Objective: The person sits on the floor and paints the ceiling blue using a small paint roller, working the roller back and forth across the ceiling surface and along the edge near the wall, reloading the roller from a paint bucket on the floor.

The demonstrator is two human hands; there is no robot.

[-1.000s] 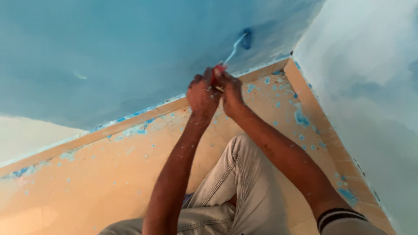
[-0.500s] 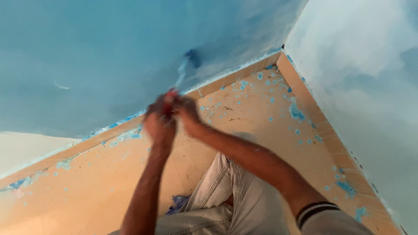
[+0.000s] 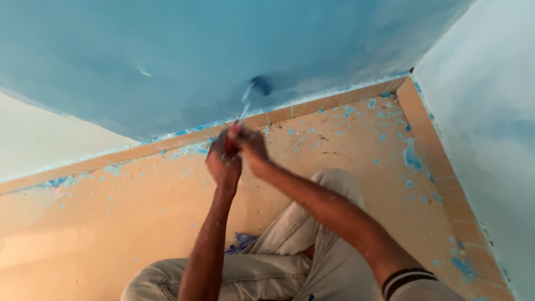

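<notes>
Shifted since half a second before: both hands and the roller (image 3: 259,85) sat lower against the blue wall (image 3: 167,56), nearer the skirting (image 3: 312,106); a second before, the roller head had stood farther right and higher. Head view, sole view. Left hand (image 3: 223,163): clenched around the red handle (image 3: 232,139), fingers wrapped, paint flecks on the skin. Right hand (image 3: 252,147): closed on the same handle just beside and touching the left, forearm running down to a striped cuff (image 3: 407,277). Roller: thin pale shaft rising from the handle to a small dark-blue head pressed on the wall, just above the skirting. Wall: blue over most of its face, a pale unpainted patch (image 3: 44,139) at left. Side wall (image 3: 485,111): whitish, at right. Floor (image 3: 111,212): tan, spotted with blue drips, thickest along the skirting and toward the right corner. Trousers (image 3: 295,251): light grey, knees bent, below the arms. Blue cloth (image 3: 239,242): crumpled on the floor beside the trousers.
</notes>
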